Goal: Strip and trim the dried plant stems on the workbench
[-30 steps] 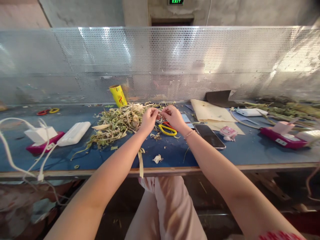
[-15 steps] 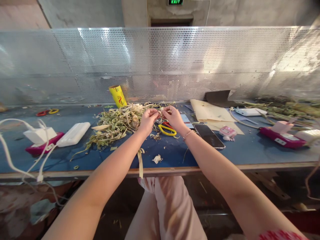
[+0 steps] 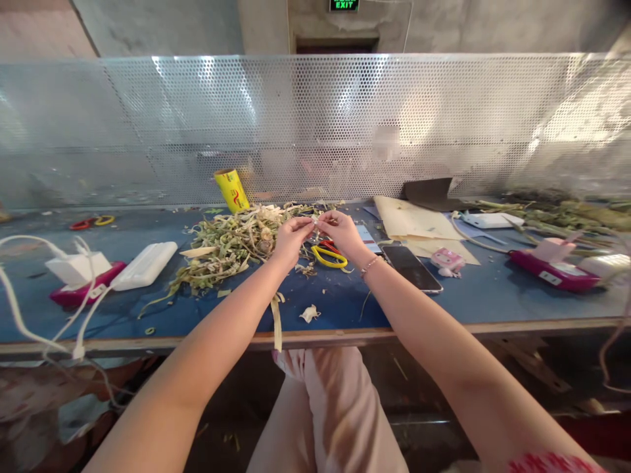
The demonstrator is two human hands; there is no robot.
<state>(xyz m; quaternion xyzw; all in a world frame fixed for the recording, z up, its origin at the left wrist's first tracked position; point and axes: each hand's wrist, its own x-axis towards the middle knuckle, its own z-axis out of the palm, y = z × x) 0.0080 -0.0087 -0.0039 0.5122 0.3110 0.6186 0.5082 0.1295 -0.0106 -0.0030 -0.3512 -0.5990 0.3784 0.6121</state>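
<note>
The left hand (image 3: 292, 239) and right hand (image 3: 342, 232) meet at the fingertips, each with its fingers pinching a small pale scrap (image 3: 315, 222), held between them above the worktop (image 3: 345, 303); what it is, they hide too much to tell. Just below the fingers, toward the person, lie scissors (image 3: 331, 265) with yellow and red handles. Close on the left of the fingers spreads a pile (image 3: 236, 242) of dried, greenish stalks; close on the right is a lit screen (image 3: 367, 239), and past it a dark phone (image 3: 413, 268). Nearer the person than the fingers, a whitish flake (image 3: 310, 313) lies flat and a strip (image 3: 277, 322) hangs over the edge. Farther right of the fingers are a pink toy (image 3: 447, 262) and brown paper (image 3: 417, 220). Beyond the fingers, to the left, a yellow tube (image 3: 231, 190) stands tilted; behind everything on the worktop rises a perforated panel (image 3: 320, 112).
</note>
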